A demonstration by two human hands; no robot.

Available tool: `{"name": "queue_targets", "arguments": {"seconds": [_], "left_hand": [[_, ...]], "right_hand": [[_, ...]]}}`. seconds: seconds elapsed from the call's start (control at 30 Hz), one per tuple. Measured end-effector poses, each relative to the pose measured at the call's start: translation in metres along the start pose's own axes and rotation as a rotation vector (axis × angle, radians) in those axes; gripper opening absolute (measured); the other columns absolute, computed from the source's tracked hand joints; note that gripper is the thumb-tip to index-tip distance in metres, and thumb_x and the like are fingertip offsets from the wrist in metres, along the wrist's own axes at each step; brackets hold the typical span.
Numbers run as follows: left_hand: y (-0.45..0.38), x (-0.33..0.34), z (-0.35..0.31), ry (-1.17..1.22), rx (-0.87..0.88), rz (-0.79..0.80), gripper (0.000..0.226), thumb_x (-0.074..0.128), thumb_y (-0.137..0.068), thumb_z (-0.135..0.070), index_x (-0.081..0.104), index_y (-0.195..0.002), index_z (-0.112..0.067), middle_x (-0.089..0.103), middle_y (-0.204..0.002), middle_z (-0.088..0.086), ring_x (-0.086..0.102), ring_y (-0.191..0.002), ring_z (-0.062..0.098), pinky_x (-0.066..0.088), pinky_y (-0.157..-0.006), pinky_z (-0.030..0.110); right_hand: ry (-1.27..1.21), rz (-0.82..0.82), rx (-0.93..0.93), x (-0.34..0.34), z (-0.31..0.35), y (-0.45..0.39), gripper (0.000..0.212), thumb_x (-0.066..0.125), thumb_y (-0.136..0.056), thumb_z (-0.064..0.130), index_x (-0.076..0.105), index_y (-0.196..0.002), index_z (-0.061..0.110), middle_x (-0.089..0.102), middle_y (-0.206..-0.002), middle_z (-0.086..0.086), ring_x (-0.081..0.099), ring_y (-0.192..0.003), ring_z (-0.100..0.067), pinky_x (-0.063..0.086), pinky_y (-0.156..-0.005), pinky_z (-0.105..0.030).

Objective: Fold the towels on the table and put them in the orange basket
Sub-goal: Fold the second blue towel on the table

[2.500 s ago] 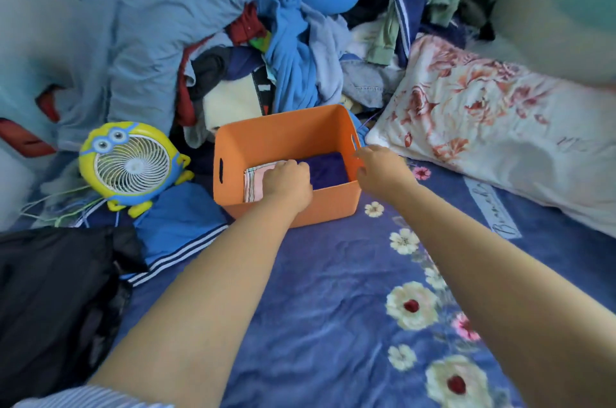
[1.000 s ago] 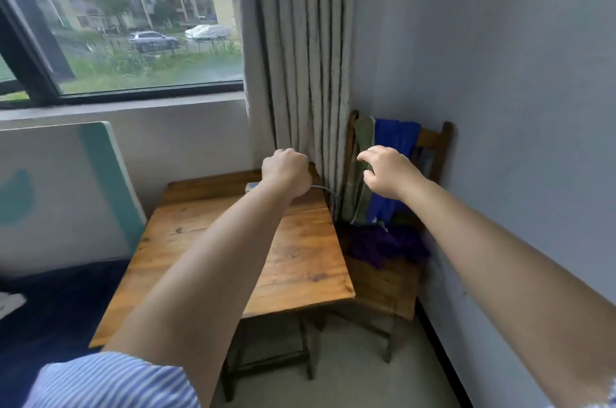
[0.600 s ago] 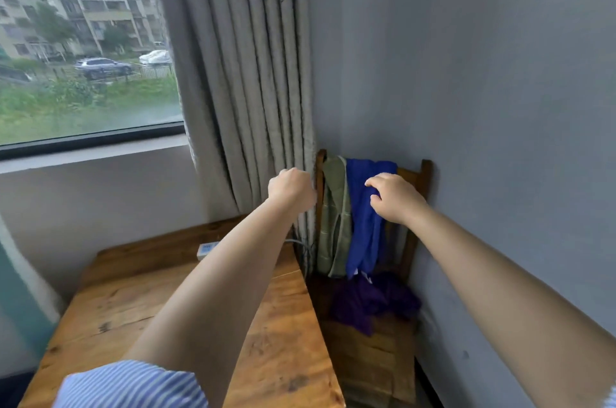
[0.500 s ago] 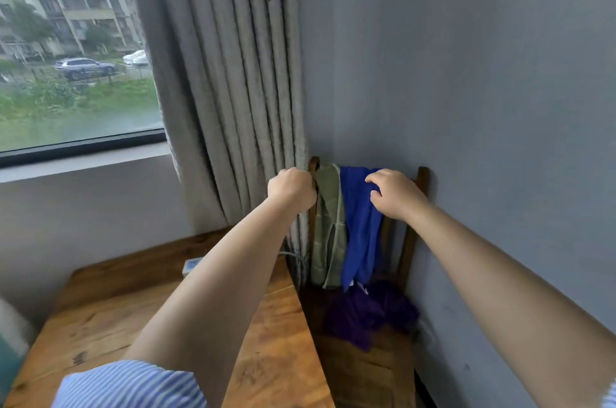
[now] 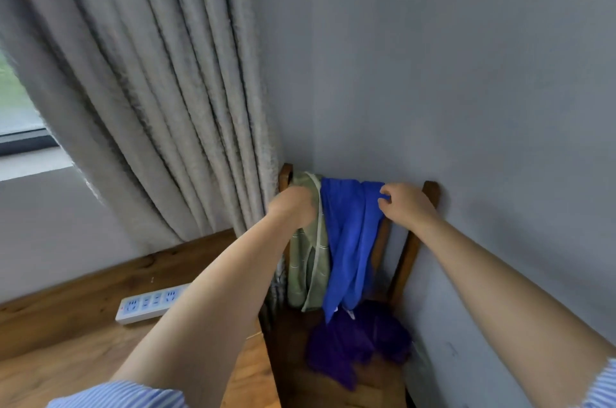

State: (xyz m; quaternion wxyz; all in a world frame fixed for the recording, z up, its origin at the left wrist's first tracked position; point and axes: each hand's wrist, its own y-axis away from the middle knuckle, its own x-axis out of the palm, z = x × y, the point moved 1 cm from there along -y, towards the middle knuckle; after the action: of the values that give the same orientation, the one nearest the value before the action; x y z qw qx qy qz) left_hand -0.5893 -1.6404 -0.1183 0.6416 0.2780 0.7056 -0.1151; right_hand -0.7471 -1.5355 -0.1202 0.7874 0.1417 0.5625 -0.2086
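Both arms stretched toward chair back (image 5: 430,190) in far right corner. Blue towel (image 5: 350,241) draped over chair back, top edge pinched by right hand (image 5: 405,205). Green towel (image 5: 308,261) hung just left of blue one, touching it; upper part gripped by left hand (image 5: 293,207), fingers curled. Purple towel (image 5: 353,341) crumpled on chair seat below. Power strip (image 5: 150,304) seen on wooden table (image 5: 66,341), near left. Curtain (image 5: 150,90) hung behind.

Head view only – looks forward and down, close on a corner chair (image 5: 430,189)
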Motion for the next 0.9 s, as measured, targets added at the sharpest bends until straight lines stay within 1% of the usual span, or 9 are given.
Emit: {"name": "queue_targets", "arguments": {"seconds": [0.17,0.23,0.27,0.33,0.43,0.53,0.67,0.8,0.9], "left_hand": [[-0.058,0.017,-0.016,0.144,-0.044,0.050,0.033,0.042,-0.095,-0.023,0.059,-0.112,-0.001,0.060,-0.119,0.016,0.057,-0.110,0.030,0.045,-0.087,0.034],[-0.077,0.027,-0.021,0.209,-0.046,0.081,0.038,0.037,-0.098,-0.028,0.060,-0.100,0.002,0.060,-0.114,0.018,0.056,-0.107,0.030,0.043,-0.080,0.032],[-0.081,0.032,-0.023,0.240,-0.053,0.084,0.040,0.036,-0.099,-0.030,0.058,-0.086,0.000,0.061,-0.107,0.018,0.057,-0.102,0.030,0.041,-0.076,0.030],[-0.094,0.043,-0.029,0.299,-0.089,0.079,0.045,0.037,-0.098,-0.033,0.045,-0.064,-0.006,0.056,-0.085,0.013,0.055,-0.088,0.027,0.039,-0.070,0.030],[-0.101,0.056,-0.031,0.413,-0.156,-0.006,0.048,0.042,-0.097,-0.032,0.035,-0.054,-0.011,0.041,-0.059,0.000,0.048,-0.064,0.018,0.038,-0.061,0.028],[-0.103,0.062,-0.030,0.556,-0.211,-0.064,0.048,0.046,-0.095,-0.022,0.033,-0.050,-0.013,0.037,-0.052,0.000,0.036,-0.048,0.012,0.028,-0.045,0.025],[-0.099,0.067,-0.031,0.621,-0.233,-0.102,0.046,0.050,-0.093,-0.022,0.035,-0.050,-0.014,0.039,-0.051,-0.001,0.039,-0.049,0.012,0.029,-0.045,0.024],[-0.088,0.074,-0.037,0.644,-0.197,-0.105,0.024,0.053,-0.092,-0.026,0.054,-0.072,-0.012,0.052,-0.067,-0.002,0.051,-0.071,0.015,0.041,-0.062,0.025],[-0.091,0.074,-0.039,0.677,-0.218,-0.126,0.037,0.052,-0.093,-0.025,0.045,-0.059,-0.011,0.043,-0.057,-0.001,0.043,-0.054,0.013,0.033,-0.050,0.025]], "right_hand": [[0.037,0.049,0.063,0.022,-0.021,-0.053,0.042,0.047,-0.093,0.035,0.056,-0.115,0.001,0.060,-0.118,-0.017,0.055,-0.110,-0.030,0.047,-0.091,-0.037],[0.024,0.045,0.069,0.033,-0.028,-0.072,0.038,0.051,-0.090,0.039,0.059,-0.101,0.003,0.061,-0.111,-0.015,0.055,-0.110,-0.032,0.046,-0.086,-0.034],[0.014,0.024,0.065,0.037,-0.028,-0.075,0.037,0.053,-0.089,0.040,0.059,-0.092,0.004,0.060,-0.104,-0.015,0.056,-0.107,-0.033,0.044,-0.079,-0.033],[-0.002,-0.021,0.074,0.046,-0.031,-0.086,0.042,0.055,-0.087,0.040,0.058,-0.100,0.001,0.059,-0.107,-0.018,0.055,-0.104,-0.032,0.043,-0.080,-0.036],[-0.043,-0.107,0.072,0.056,-0.034,-0.088,0.044,0.056,-0.087,0.037,0.055,-0.111,0.000,0.057,-0.114,-0.017,0.052,-0.107,-0.030,0.042,-0.085,-0.034],[-0.131,-0.182,0.065,0.064,-0.040,-0.086,0.033,0.057,-0.088,0.029,0.059,-0.101,-0.001,0.060,-0.106,-0.016,0.052,-0.102,-0.030,0.040,-0.081,-0.033],[-0.226,-0.222,0.068,0.070,-0.042,-0.085,0.025,0.057,-0.088,0.019,0.061,-0.096,-0.004,0.059,-0.101,-0.020,0.053,-0.099,-0.032,0.035,-0.077,-0.028],[-0.333,-0.210,0.107,0.068,-0.043,-0.084,0.036,0.058,-0.088,0.020,0.054,-0.117,-0.001,0.052,-0.118,-0.017,0.049,-0.112,-0.029,0.038,-0.091,-0.027],[-0.355,-0.117,0.165,0.063,-0.046,-0.091,0.044,0.058,-0.089,0.024,0.048,-0.126,0.002,0.053,-0.126,-0.015,0.050,-0.116,-0.026,0.040,-0.093,-0.028]]}}
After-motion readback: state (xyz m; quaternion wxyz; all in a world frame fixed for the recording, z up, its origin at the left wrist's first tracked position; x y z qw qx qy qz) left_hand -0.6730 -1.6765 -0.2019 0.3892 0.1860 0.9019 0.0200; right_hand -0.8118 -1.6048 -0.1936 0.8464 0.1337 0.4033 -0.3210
